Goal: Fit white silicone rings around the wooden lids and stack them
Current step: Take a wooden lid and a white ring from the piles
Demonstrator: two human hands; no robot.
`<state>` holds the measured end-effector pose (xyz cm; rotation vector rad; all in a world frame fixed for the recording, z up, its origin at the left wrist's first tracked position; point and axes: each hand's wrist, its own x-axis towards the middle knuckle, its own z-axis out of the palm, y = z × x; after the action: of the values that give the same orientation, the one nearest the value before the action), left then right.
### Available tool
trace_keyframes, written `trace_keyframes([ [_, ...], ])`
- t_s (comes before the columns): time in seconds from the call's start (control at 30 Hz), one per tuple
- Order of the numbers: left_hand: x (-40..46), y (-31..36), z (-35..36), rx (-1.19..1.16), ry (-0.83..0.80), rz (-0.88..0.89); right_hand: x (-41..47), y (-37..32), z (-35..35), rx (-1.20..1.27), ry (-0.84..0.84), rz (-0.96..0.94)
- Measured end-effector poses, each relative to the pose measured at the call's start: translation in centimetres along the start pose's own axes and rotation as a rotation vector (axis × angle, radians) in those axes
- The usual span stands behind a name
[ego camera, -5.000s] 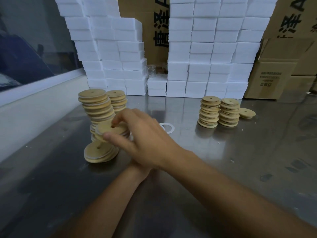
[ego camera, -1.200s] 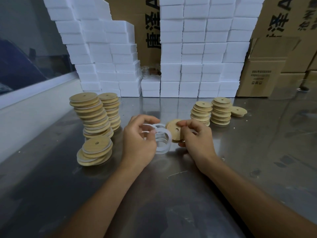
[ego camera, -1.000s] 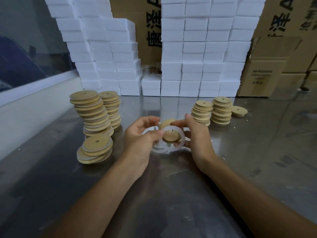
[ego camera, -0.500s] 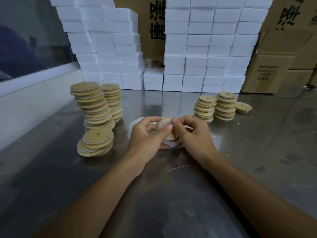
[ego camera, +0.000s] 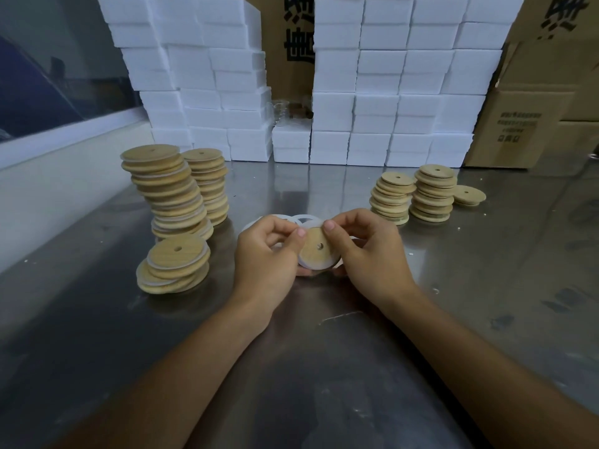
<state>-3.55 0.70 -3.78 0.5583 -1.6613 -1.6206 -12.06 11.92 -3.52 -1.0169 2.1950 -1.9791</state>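
Note:
Both hands hold one round wooden lid point(ego camera: 316, 252) with a small centre hole, above the steel table. A white silicone ring point(ego camera: 319, 266) shows around its lower edge. My left hand point(ego camera: 267, 254) pinches the lid's left rim with thumb and fingers. My right hand point(ego camera: 366, 251) pinches the right rim. Loose white rings point(ego camera: 299, 220) lie on the table just behind the hands. At the left stand two tall stacks of ringed lids point(ego camera: 168, 192) and a short stack point(ego camera: 173, 267). Plain lids sit in two stacks point(ego camera: 432, 192) at the right.
The steel table point(ego camera: 308, 367) stretches toward me. White foam boxes point(ego camera: 389, 92) are piled along the back, cardboard cartons point(ego camera: 518, 131) at the back right. A single lid point(ego camera: 468, 196) lies beside the right stacks. A white ledge point(ego camera: 64, 176) borders the left side.
Five seconds ago my right hand was putting a lid on the short left stack. Since then both hands brought a ring and a lid together; the ring now sits on the lid's rim.

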Motion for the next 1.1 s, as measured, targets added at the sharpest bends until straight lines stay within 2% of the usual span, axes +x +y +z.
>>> trace_keyframes([
  [0.17, 0.1, 0.1, -0.1, 0.018, 0.017, 0.001, 0.0, 0.1, 0.0, -0.075, 0.016, -0.025],
  [0.27, -0.1, 0.0, 0.0, 0.100, 0.015, 0.064, -0.1, 0.0, 0.0, -0.118, 0.008, -0.051],
  [0.4, -0.1, 0.0, 0.0, 0.187, 0.000, 0.115, -0.1, -0.1, 0.0, -0.044, 0.031, -0.005],
  [0.53, -0.1, 0.1, 0.0, 0.138, 0.014, 0.063, -0.1, -0.2, 0.0, -0.033, 0.015, -0.007],
  [0.77, -0.1, 0.5, 0.0, 0.056, 0.053, -0.060, 0.1, -0.4, -0.1, 0.080, -0.055, 0.120],
  [1.1, -0.4, 1.5, -0.4, 0.068, -0.036, -0.084, -0.4, -1.1, -0.5, 0.081, -0.082, 0.134],
])
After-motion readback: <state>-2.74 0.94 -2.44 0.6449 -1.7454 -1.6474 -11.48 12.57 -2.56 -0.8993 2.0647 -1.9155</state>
